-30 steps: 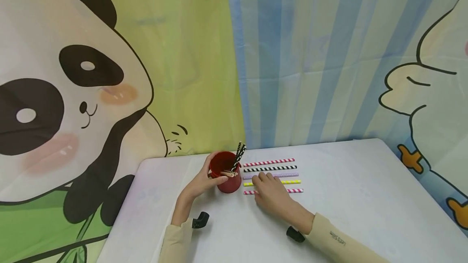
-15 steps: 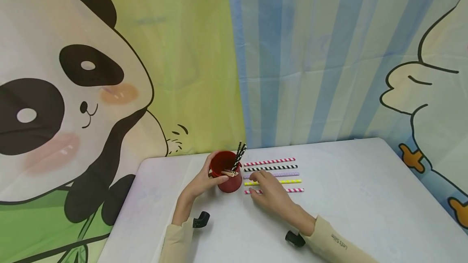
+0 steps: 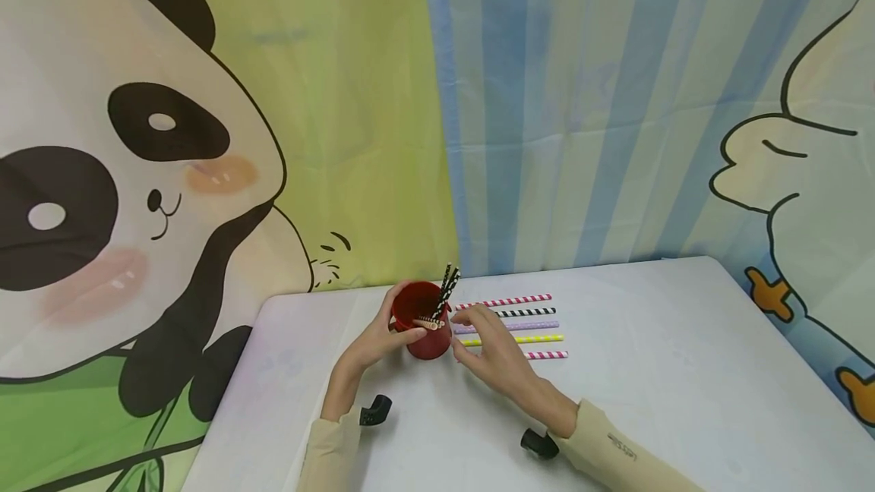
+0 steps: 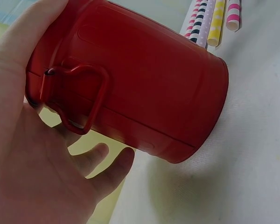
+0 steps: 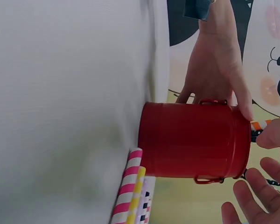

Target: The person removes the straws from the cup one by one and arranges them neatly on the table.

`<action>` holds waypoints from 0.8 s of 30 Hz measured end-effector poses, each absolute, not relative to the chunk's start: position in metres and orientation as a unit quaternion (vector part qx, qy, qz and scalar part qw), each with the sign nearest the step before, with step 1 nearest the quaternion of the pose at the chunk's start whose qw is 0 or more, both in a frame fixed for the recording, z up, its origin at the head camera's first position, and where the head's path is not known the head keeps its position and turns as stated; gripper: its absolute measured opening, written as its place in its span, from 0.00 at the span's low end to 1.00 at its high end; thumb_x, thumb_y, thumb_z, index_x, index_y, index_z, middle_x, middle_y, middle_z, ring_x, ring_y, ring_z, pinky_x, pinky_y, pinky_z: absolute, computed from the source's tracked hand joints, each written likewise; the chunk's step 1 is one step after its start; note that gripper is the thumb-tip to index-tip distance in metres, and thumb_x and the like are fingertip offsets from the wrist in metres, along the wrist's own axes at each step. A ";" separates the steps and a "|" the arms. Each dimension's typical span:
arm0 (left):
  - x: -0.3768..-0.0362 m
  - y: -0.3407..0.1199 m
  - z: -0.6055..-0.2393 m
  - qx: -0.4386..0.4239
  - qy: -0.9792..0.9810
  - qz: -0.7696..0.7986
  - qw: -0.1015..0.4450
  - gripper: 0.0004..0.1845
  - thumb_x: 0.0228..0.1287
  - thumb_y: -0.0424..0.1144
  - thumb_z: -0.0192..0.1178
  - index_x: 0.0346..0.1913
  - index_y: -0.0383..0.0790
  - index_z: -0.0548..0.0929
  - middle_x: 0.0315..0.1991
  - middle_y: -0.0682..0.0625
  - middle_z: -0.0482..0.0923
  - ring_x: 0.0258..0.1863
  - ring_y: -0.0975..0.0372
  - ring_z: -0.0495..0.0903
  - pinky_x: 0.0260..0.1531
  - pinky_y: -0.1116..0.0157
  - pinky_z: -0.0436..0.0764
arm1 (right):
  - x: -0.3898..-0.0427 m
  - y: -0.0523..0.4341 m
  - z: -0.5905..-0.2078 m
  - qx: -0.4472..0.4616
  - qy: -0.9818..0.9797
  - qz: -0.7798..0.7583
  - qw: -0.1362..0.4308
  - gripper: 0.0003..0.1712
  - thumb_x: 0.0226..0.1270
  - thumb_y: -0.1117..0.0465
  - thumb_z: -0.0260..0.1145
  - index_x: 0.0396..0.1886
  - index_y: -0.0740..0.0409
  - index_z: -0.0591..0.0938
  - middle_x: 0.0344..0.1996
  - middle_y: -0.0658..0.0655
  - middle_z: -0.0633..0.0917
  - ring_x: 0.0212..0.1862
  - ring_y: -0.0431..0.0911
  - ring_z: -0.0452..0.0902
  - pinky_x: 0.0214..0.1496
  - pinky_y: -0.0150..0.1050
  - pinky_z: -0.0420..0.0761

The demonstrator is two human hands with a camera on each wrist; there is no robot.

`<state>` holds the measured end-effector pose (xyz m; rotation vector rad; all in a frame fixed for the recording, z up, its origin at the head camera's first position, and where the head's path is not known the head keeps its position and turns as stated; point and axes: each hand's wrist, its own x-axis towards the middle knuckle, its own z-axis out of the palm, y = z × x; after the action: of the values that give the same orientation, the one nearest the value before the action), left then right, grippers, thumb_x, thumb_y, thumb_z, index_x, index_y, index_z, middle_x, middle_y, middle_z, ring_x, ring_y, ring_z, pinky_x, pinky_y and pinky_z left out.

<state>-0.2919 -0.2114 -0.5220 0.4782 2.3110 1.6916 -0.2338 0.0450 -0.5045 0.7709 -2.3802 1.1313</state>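
A small red metal pail (image 3: 429,346) with looped wire handles stands upright on the table. Its mouth holds black straws with white dots (image 3: 447,293) leaning right, and cream-and-dark striped straws (image 3: 429,323) at the near rim. My left hand (image 3: 374,340) grips the pail's upper left side, thumb at the near rim and other fingers behind. Just right of the pail, my right hand (image 3: 502,355) hovers with thumb and fingers parted and nothing between them. It covers the left parts of the lower laid-out straws. In the right wrist view, its fingers (image 5: 259,189) are beside the pail's rim.
Paper straws lie in parallel right of the pail: red-striped (image 3: 522,301), black-striped (image 3: 533,313), lavender (image 3: 536,326), yellow (image 3: 543,339) and pink-striped (image 3: 548,355). A white cloth covers the table (image 3: 670,370). Behind its far edge hangs a printed curtain (image 3: 369,135).
My right hand has risen off the laid-out straws and shifted left toward the pail, its thumb and fingers spreading apart. The left hand, pail and straws stay as they were.
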 end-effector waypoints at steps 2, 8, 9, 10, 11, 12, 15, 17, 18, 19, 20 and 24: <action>-0.291 -0.212 -0.522 0.166 0.790 0.579 0.118 0.50 0.61 0.45 0.70 0.78 0.62 0.49 0.73 0.53 0.60 0.75 0.53 0.56 0.70 0.38 0.62 | -0.234 0.042 -0.501 0.280 -0.845 0.411 0.199 0.17 0.63 0.61 0.72 0.50 0.53 0.81 0.48 0.47 0.81 0.53 0.40 0.76 0.57 0.41 0.82; -0.291 -0.211 -0.520 0.168 0.791 0.578 0.115 0.50 0.61 0.45 0.71 0.78 0.65 0.49 0.73 0.53 0.60 0.74 0.52 0.58 0.69 0.40 0.66 | -0.236 0.033 -0.494 0.291 -0.838 0.415 0.203 0.14 0.65 0.61 0.70 0.50 0.53 0.81 0.48 0.46 0.81 0.52 0.40 0.77 0.56 0.41 0.83; -0.291 -0.211 -0.520 0.168 0.791 0.577 0.114 0.50 0.61 0.45 0.71 0.78 0.64 0.49 0.73 0.52 0.60 0.74 0.52 0.59 0.69 0.41 0.67 | -0.236 0.033 -0.493 0.293 -0.837 0.414 0.205 0.14 0.65 0.61 0.69 0.50 0.53 0.81 0.47 0.46 0.81 0.52 0.41 0.77 0.56 0.41 0.83; -0.291 -0.211 -0.520 0.169 0.792 0.576 0.114 0.51 0.61 0.45 0.71 0.79 0.63 0.49 0.73 0.52 0.59 0.74 0.52 0.59 0.68 0.42 0.68 | -0.237 0.032 -0.492 0.296 -0.836 0.415 0.206 0.14 0.65 0.61 0.69 0.50 0.53 0.81 0.47 0.47 0.81 0.52 0.41 0.77 0.55 0.40 0.83; -0.291 -0.211 -0.521 0.170 0.792 0.575 0.114 0.51 0.61 0.45 0.71 0.79 0.61 0.48 0.73 0.52 0.59 0.73 0.52 0.59 0.68 0.42 0.69 | -0.237 0.031 -0.492 0.299 -0.834 0.416 0.207 0.14 0.65 0.62 0.69 0.50 0.53 0.81 0.47 0.48 0.81 0.52 0.42 0.77 0.55 0.41 0.83; -0.291 -0.211 -0.521 0.170 0.793 0.574 0.113 0.51 0.61 0.45 0.71 0.79 0.60 0.48 0.73 0.51 0.59 0.73 0.52 0.59 0.67 0.43 0.70 | -0.238 0.031 -0.491 0.303 -0.832 0.416 0.208 0.14 0.65 0.62 0.68 0.49 0.53 0.81 0.47 0.49 0.82 0.51 0.42 0.77 0.55 0.41 0.83; -0.291 -0.211 -0.521 0.169 0.794 0.573 0.112 0.51 0.61 0.45 0.71 0.79 0.58 0.48 0.73 0.51 0.60 0.73 0.52 0.60 0.66 0.46 0.72 | -0.239 0.030 -0.491 0.309 -0.830 0.413 0.211 0.13 0.65 0.62 0.68 0.49 0.54 0.81 0.46 0.49 0.82 0.50 0.41 0.76 0.54 0.39 0.82; -0.291 -0.211 -0.521 0.169 0.794 0.573 0.112 0.51 0.60 0.45 0.71 0.79 0.59 0.48 0.73 0.51 0.60 0.73 0.52 0.60 0.66 0.47 0.72 | -0.239 0.029 -0.490 0.312 -0.831 0.409 0.213 0.13 0.65 0.62 0.68 0.49 0.54 0.81 0.46 0.48 0.81 0.50 0.41 0.76 0.54 0.38 0.82; -0.291 -0.211 -0.522 0.168 0.794 0.573 0.112 0.51 0.60 0.45 0.71 0.79 0.59 0.48 0.73 0.51 0.60 0.73 0.52 0.60 0.66 0.47 0.72 | -0.240 0.028 -0.490 0.313 -0.831 0.406 0.215 0.13 0.65 0.62 0.68 0.49 0.55 0.81 0.46 0.48 0.81 0.50 0.40 0.76 0.55 0.37 0.82; -0.292 -0.211 -0.522 0.168 0.794 0.574 0.112 0.51 0.60 0.45 0.71 0.79 0.59 0.48 0.73 0.51 0.60 0.73 0.52 0.60 0.65 0.47 0.72 | -0.240 0.027 -0.490 0.315 -0.832 0.403 0.216 0.13 0.65 0.62 0.68 0.49 0.55 0.81 0.46 0.48 0.81 0.51 0.41 0.76 0.55 0.38 0.81; -0.291 -0.211 -0.522 0.168 0.793 0.575 0.113 0.51 0.60 0.45 0.71 0.79 0.60 0.48 0.73 0.51 0.60 0.73 0.52 0.60 0.65 0.47 0.72 | -0.240 0.027 -0.489 0.316 -0.832 0.401 0.218 0.13 0.65 0.62 0.68 0.49 0.55 0.81 0.46 0.48 0.81 0.51 0.41 0.76 0.55 0.38 0.81; -0.292 -0.211 -0.522 0.172 0.790 0.577 0.114 0.52 0.60 0.45 0.71 0.79 0.58 0.48 0.73 0.51 0.59 0.73 0.51 0.60 0.66 0.45 0.72 | -0.241 0.024 -0.488 0.319 -0.833 0.397 0.216 0.13 0.65 0.63 0.68 0.49 0.55 0.81 0.47 0.47 0.80 0.52 0.41 0.75 0.56 0.39 0.81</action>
<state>-0.2917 -0.2113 -0.5219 0.5044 2.3166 1.6920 -0.2411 0.0238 -0.4876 0.8847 -2.3086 1.0997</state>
